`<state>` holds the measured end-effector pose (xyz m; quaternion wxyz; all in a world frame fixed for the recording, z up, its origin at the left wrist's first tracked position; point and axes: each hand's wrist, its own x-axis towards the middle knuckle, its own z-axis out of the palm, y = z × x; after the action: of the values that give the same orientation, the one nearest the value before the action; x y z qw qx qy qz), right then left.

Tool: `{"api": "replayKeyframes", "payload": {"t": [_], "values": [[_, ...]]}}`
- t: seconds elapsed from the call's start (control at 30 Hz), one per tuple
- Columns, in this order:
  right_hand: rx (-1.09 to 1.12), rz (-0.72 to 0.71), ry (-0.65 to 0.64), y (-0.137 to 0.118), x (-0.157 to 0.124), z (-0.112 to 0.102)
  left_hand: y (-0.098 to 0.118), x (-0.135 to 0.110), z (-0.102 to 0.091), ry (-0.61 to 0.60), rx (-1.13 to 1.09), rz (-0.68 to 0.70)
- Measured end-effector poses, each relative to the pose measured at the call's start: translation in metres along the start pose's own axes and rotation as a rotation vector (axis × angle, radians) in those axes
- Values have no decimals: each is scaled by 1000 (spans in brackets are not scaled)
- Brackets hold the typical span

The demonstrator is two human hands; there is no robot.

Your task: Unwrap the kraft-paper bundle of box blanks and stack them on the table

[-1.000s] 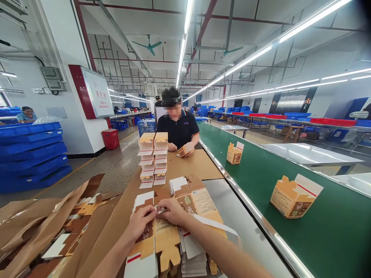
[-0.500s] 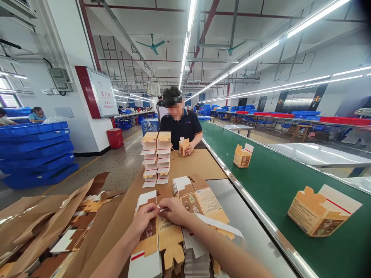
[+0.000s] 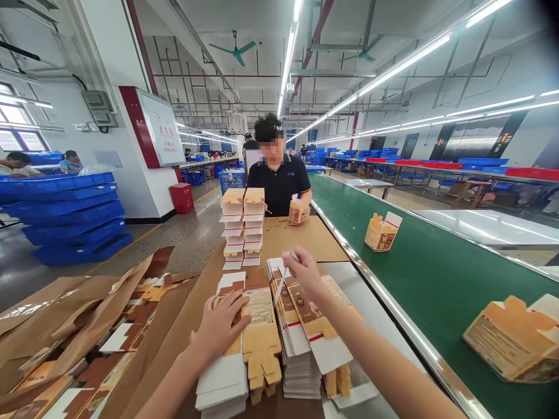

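Observation:
My left hand (image 3: 221,326) presses flat, fingers spread, on the left stack of flat carton blanks (image 3: 244,355) lying on brown cardboard. My right hand (image 3: 303,271) is raised above the right stack of blanks (image 3: 305,331) and pinches a thin white paper strip (image 3: 279,286) that hangs down from its fingers. Both stacks are brown and white printed cartons, folded flat.
A green conveyor belt (image 3: 419,279) runs along the right with two assembled cartons (image 3: 382,230) (image 3: 515,337) on it. A person in a black shirt (image 3: 279,183) opposite holds a carton beside tall stacked blanks (image 3: 243,227). Torn brown wrapping (image 3: 78,326) lies left; blue crates (image 3: 70,215) stand beyond.
My right hand has pulled the white strip up and away from the left stack. My left hand has flattened onto that stack. The cartons on the belt have travelled nearer.

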<state>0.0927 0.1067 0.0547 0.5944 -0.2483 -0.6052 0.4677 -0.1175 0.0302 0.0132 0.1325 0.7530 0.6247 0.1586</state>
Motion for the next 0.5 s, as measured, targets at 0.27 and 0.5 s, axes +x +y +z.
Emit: {"api": "replayKeyframes", "payload": {"t": [0.27,0.5], "values": [[192,-426,230,-211,36,-18,-5,1,-5,70,-160,9],[139,-495,-145,-279,-9,65,133,-58,-81,375,-757,536]]}}
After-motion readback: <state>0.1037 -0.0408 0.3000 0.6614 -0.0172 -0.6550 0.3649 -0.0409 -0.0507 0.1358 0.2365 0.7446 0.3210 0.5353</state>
